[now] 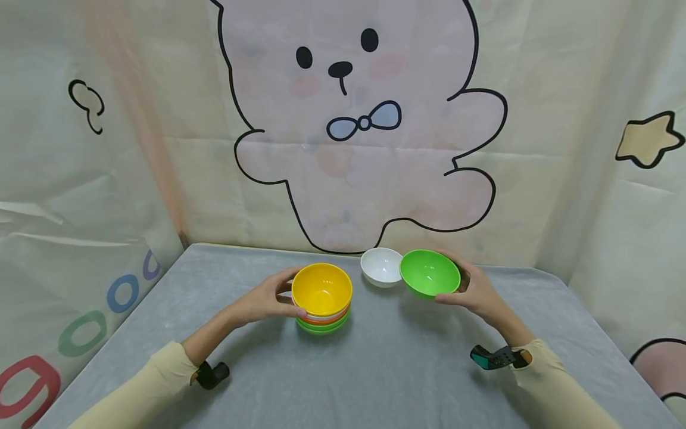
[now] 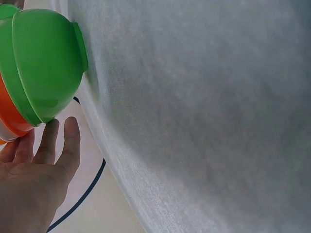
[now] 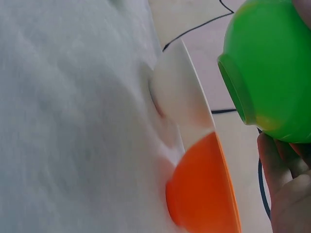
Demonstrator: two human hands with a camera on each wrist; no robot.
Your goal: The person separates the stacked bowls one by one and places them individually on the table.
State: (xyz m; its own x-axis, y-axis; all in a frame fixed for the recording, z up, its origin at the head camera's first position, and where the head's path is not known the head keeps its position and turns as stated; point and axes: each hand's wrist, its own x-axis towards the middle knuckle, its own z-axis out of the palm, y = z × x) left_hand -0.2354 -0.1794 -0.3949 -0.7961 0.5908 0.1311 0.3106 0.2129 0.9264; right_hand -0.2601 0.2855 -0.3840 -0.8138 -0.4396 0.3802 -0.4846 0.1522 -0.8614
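A stack of nested bowls, with a yellow bowl on top and white, orange and green bowls below, stands upright on the table. My left hand holds its left side, thumb at the front and fingers round the back. Above the table, my right hand grips a green bowl by its right side, its opening tipped towards the head camera. Behind that bowl's left edge sits a white bowl. In the right wrist view an orange bowl stands beside the white one; the head view hides it.
A grey cloth covers the table. At the table's far edge hangs a pale curtain with a bear drawing, and more curtain closes both sides. Each wrist wears a dark strap device.
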